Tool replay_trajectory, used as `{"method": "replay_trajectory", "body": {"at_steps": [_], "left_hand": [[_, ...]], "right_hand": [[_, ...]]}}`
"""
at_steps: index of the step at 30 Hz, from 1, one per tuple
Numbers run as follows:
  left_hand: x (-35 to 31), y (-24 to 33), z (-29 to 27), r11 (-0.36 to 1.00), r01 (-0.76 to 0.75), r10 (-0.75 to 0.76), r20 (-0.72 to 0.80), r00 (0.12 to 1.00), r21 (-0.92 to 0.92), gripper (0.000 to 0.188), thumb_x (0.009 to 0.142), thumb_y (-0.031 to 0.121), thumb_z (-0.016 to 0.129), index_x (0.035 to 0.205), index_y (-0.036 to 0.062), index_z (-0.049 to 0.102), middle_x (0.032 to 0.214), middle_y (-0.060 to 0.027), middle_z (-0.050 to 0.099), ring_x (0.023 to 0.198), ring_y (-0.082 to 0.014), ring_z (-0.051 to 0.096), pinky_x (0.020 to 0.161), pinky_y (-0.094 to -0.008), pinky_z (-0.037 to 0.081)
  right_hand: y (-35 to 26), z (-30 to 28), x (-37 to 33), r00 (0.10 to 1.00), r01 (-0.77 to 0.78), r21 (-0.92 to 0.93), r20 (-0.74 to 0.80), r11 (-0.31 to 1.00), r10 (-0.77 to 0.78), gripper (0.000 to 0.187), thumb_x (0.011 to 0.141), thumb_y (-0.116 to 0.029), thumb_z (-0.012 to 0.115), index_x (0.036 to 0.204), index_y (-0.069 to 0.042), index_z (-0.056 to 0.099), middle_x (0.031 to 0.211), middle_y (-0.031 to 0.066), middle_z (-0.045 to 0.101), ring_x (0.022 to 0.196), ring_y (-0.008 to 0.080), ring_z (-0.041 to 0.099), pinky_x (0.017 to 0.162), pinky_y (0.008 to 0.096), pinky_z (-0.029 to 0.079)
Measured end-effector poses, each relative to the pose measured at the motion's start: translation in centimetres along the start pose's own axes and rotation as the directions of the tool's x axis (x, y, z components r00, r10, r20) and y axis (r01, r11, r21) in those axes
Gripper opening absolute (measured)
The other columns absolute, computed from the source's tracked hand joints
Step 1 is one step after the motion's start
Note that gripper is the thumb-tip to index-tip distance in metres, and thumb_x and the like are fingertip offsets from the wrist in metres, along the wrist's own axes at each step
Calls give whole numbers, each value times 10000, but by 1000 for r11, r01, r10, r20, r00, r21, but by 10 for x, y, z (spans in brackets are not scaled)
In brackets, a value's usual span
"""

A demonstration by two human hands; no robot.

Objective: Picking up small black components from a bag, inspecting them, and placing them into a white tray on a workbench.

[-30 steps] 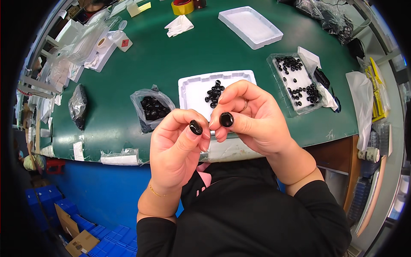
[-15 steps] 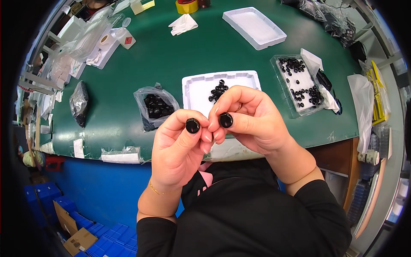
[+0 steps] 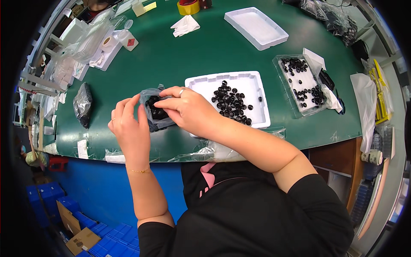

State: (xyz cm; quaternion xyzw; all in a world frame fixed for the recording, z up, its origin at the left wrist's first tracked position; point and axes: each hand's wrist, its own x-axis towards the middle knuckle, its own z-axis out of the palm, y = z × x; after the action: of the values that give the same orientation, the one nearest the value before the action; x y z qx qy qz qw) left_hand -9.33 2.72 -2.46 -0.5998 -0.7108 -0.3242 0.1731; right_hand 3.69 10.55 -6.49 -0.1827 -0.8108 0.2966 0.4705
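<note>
A clear plastic bag (image 3: 148,95) of shiny black round pieces (image 3: 156,112) lies on the table, left of a white tray (image 3: 263,107). My right hand (image 3: 192,110) reaches across to the bag from the right. Its outstretched fingers are over the mouth, against the black pieces, and nothing shows held in them. Beside the bag's left edge, my left hand (image 3: 132,128) is raised, open and empty, fingers apart; whether a fingertip touches the plastic is unclear. Loose black pieces (image 3: 231,102) are heaped in the white tray, partly behind my right forearm.
A clear tray (image 3: 295,109) of smaller-looking black pieces stands at right. Farther back are another white tray (image 3: 257,29), a white cloth (image 3: 185,26) and yellow tape (image 3: 188,7). At left lie a filled bag (image 3: 82,105) and a white bottle (image 3: 127,40).
Both hands have moved left to the bag from in front of the white tray. The black round piece that each was pinching no longer shows in the fingers.
</note>
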Motion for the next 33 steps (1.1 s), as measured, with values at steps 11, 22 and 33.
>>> {"method": "replay_trajectory", "body": {"at_steps": [11,22,33], "left_hand": [[7,55,101,894,-59,229,339,913,-445,83,787,33,568,855,6,608,855,-157,579,759,-333,595,665,-394,495],[-4,48,129,929,3,215,546,810,-370,75,758,30,567,826,-2,574,865,-169,570,790,-338,587,687,-400,484],[2,56,95,760,253,103,496,862,-598,188,768,-22,549,952,-9,584,815,-126,587,739,-230,590,642,-329,469]], "right_hand": [[77,-89,-21,892,-290,-566,132,772,432,122,770,-81,574,845,-47,663,833,109,617,792,279,594,706,364,477],[76,-86,-31,885,-367,-428,113,826,452,90,752,-72,591,814,-42,650,824,111,599,803,283,591,726,367,473],[54,-95,-28,844,-497,-164,138,852,518,127,765,-48,606,877,-16,657,810,91,641,703,188,612,664,293,484]]}}
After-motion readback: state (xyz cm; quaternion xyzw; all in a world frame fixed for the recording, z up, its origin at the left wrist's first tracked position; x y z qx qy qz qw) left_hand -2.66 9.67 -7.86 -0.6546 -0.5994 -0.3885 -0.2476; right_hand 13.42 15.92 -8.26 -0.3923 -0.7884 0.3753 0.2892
